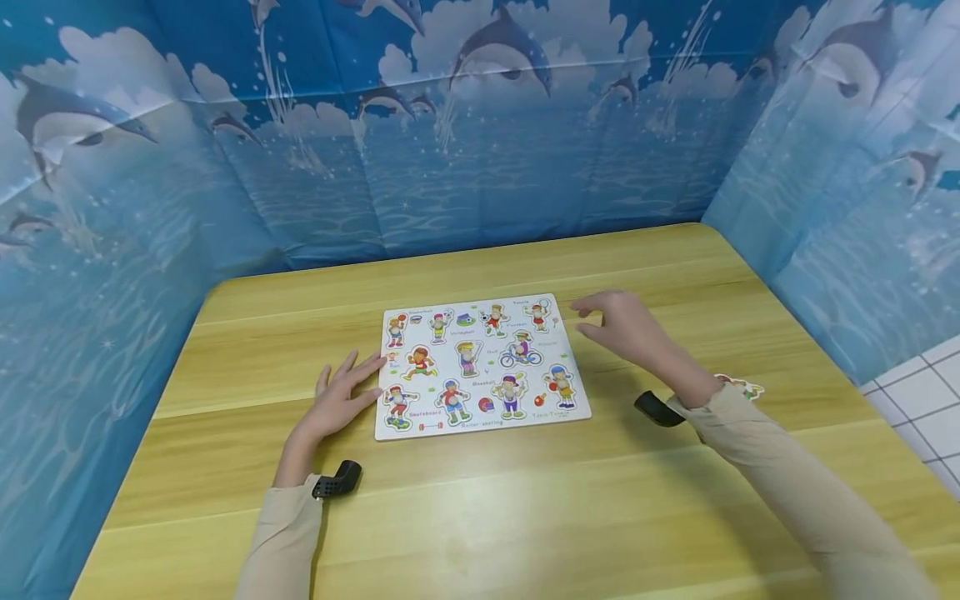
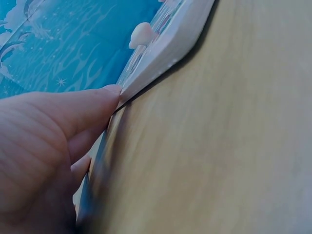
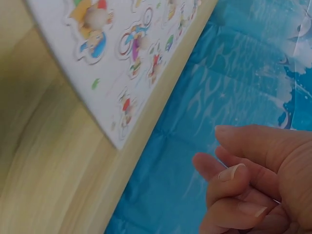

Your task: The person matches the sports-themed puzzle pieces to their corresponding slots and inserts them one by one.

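Observation:
A white puzzle board (image 1: 442, 381) with knobbed pieces of cartoon sports children lies flat on the table. My left hand (image 1: 341, 406) rests at its left edge with fingers spread. In the left wrist view the thumb (image 2: 95, 105) touches the board's side, and a pale round knob (image 2: 141, 35) stands up from the surface. To the right of the board, my right hand (image 1: 621, 325) hovers above the table, holding nothing. Its fingers are loosely bent, with thumb and fingertips apart, in the right wrist view. The cyclist piece (image 1: 521, 350) sits in the board.
A loose cut-out figure piece (image 1: 741, 386) lies on the wooden table (image 1: 480, 517), partly hidden behind the right wrist. A blue dolphin-print cloth (image 1: 480, 183) hangs around the table's back and sides. White tiles (image 1: 918, 392) show at the far right.

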Available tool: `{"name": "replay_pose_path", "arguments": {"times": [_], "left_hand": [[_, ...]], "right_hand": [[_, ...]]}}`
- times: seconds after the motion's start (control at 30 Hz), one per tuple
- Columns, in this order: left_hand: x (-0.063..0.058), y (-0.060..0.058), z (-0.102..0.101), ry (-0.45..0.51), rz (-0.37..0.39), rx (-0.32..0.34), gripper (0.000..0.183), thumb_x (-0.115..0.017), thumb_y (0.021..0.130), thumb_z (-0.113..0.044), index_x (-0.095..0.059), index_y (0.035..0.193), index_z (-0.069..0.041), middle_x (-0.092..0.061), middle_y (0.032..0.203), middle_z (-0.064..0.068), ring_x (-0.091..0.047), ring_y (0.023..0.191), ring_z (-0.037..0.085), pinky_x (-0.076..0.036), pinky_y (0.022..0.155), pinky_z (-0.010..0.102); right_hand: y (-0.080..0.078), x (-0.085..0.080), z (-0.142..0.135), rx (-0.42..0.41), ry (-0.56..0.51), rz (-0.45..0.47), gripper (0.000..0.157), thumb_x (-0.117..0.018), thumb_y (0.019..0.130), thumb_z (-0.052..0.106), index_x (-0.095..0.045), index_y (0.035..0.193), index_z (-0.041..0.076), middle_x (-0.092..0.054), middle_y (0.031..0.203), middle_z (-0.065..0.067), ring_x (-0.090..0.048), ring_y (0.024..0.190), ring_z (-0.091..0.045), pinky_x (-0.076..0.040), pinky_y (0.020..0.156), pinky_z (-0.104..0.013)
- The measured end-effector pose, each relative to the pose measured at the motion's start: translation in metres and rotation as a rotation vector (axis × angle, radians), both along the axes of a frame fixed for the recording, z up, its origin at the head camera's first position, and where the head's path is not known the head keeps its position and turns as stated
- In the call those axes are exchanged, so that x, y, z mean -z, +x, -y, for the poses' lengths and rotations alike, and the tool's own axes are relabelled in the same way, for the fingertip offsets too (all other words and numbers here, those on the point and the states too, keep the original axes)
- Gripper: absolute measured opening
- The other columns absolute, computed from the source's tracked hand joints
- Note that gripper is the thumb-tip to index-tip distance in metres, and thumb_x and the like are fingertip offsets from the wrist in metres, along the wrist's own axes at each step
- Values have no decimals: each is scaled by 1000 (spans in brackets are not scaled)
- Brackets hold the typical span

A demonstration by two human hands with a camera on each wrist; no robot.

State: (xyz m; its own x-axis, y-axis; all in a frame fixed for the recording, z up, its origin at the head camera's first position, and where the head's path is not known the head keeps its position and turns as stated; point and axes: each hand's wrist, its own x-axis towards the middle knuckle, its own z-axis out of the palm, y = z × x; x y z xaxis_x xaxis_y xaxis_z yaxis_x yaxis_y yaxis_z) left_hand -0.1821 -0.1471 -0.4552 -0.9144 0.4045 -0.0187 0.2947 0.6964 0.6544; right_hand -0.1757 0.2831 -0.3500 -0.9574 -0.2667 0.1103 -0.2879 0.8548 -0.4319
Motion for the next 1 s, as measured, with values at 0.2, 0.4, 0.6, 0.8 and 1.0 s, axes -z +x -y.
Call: {"name": "replay_pose_path", "arguments": {"times": [0.2, 0.4, 0.6, 0.8, 1.0], "left_hand": [[5, -1, 1, -8, -15, 1, 53, -53, 95, -28, -38, 145, -16, -30, 154, 10, -6, 147, 39, 13, 112, 60], [8, -2, 1, -6, -29, 4, 54, -53, 95, -28, -37, 145, -15, -30, 154, 12, -6, 146, 40, 12, 112, 61], [11, -3, 0, 3, -36, 5, 53, -53, 95, -28, -38, 144, -15, -31, 153, 12, -6, 146, 40, 12, 111, 61], [14, -1, 0, 14, -34, 5, 53, -54, 95, -28, -38, 144, -14, -31, 153, 12, -6, 146, 41, 12, 111, 61], [13, -4, 1, 27, -49, 16, 53, -54, 95, -26, -38, 144, -14, -31, 153, 13, -6, 146, 41, 12, 111, 61]], "right_hand": [[10, 10, -25, 34, 13, -7, 30, -63, 87, 9, -65, 115, 0, -69, 102, -21, -48, 54, -15, -39, 52, -27], [19, 15, -44, 58, 23, -27, 28, -63, 86, 8, -66, 112, -2, -69, 100, -22, -50, 56, -14, -39, 52, -27], [26, 19, -63, 77, 25, -51, 22, -63, 86, 7, -68, 105, -3, -70, 94, -22, -50, 57, -13, -39, 53, -27], [35, 23, -88, 92, 42, -81, 16, -63, 85, 7, -70, 96, -2, -70, 87, -20, -41, 46, -8, -36, 49, -25], [45, 29, -113, 138, 84, -18, 20, -61, 88, 9, -69, 100, -4, -70, 85, -21, -31, 37, -8, -30, 42, -25]]}}
